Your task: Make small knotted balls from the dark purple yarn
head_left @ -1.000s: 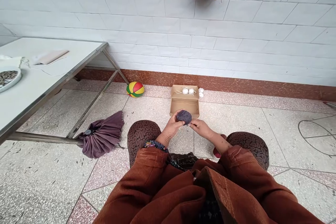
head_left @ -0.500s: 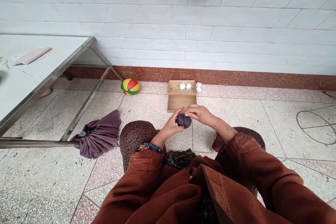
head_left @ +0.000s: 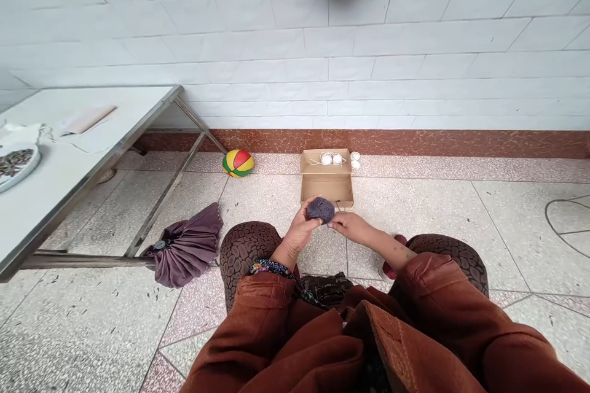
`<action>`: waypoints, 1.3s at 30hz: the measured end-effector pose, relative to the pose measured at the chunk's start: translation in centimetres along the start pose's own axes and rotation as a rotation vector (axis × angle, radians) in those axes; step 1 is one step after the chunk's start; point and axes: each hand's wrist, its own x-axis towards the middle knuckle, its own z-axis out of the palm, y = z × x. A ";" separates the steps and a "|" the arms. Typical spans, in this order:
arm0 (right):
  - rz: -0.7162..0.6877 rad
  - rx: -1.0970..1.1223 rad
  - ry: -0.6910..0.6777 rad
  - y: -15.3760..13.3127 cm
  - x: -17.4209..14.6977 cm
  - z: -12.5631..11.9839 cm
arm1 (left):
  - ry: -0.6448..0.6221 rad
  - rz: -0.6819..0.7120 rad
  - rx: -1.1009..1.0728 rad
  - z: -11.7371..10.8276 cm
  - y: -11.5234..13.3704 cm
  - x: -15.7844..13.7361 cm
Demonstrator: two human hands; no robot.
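Note:
A ball of dark purple-grey yarn (head_left: 321, 210) is held between my knees, above the floor. My left hand (head_left: 302, 225) is closed round its left side, thumb in front and fingers behind. My right hand (head_left: 351, 225) is pinched at the ball's lower right edge, on the yarn strand, which barely shows between the fingertips. Just beyond the hands lies an open cardboard box (head_left: 326, 185) on the floor. Two white yarn balls (head_left: 332, 159) with loose ends rest in its far half.
More white balls (head_left: 355, 160) sit beside the box. A colourful ball (head_left: 238, 163) is by the wall. At left are a metal-framed table (head_left: 152, 107) with a tray (head_left: 21, 166) on it, and a folded purple umbrella (head_left: 191, 245). A wire ring (head_left: 560, 233) lies at right.
My right hand has moved from the top of the yarn ball down to its lower right side. The ball is turned and raised slightly in my left hand. The view has tilted up and left.

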 end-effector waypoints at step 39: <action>-0.361 -0.078 0.195 -3.5 3.6 -8.3 | -0.133 -0.042 0.283 -0.6 3.6 4.9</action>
